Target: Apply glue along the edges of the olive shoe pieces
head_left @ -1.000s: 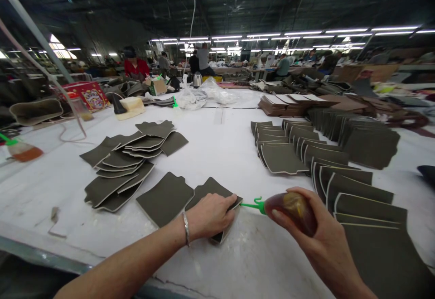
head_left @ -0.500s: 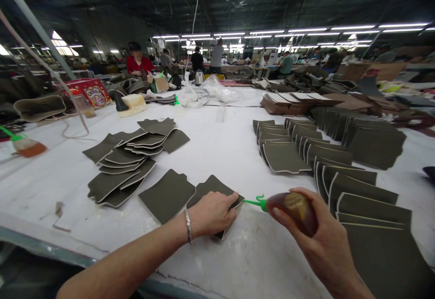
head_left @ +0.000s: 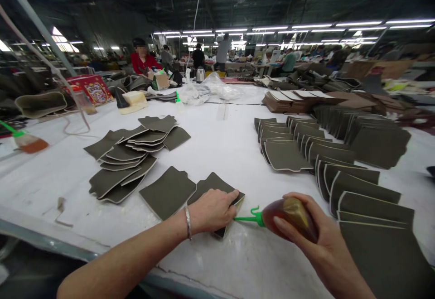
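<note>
"Where's the bottle (head_left: 280, 213)?"
"Five o'clock, clasped by the right hand (head_left: 324, 240), green nozzle (head_left: 249, 219) toward nine."
"And the left hand (head_left: 211, 210)?"
"Six o'clock, atop a dark panel (head_left: 217, 182); whether it pinches, I can't tell."

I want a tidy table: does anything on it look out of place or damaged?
A small loose scrap lies near the front of the table, at left, apart from the heaped dark pieces. A ragged, crack-like line also marks the front edge, possibly damage.
</note>
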The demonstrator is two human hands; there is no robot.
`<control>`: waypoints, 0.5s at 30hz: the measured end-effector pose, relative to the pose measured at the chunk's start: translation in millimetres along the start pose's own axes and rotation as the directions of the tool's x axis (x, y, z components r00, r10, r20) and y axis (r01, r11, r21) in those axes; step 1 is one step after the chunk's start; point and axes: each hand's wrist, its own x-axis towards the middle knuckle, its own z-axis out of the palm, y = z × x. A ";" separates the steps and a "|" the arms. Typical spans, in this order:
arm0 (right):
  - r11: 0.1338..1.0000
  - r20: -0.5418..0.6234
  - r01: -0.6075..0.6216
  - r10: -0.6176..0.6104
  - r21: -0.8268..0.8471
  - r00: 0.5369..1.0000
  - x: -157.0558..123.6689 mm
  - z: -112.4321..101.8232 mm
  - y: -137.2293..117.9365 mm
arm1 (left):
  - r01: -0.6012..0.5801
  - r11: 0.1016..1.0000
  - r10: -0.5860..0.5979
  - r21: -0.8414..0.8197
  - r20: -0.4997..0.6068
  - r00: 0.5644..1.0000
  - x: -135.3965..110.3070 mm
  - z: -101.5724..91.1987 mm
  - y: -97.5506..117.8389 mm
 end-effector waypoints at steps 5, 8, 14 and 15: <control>1.000 -0.045 0.002 -0.001 0.014 0.999 -1.2 0.8 3.8 | -0.004 1.000 0.004 0.018 -0.006 1.000 -0.7 -0.5 0.8; 1.000 0.047 0.005 -0.006 0.016 0.999 -3.5 0.4 4.8 | 0.003 1.000 -0.003 0.023 0.005 1.000 -0.8 -2.1 1.8; 1.000 -0.007 0.011 -0.011 0.013 1.000 -7.7 0.0 4.4 | 0.017 1.000 -0.017 0.022 0.019 1.000 -1.1 -2.8 3.2; 1.000 0.023 0.008 -0.009 0.025 1.000 -9.0 0.6 3.7 | 0.018 1.000 -0.018 0.019 0.020 1.000 -1.3 -2.8 3.4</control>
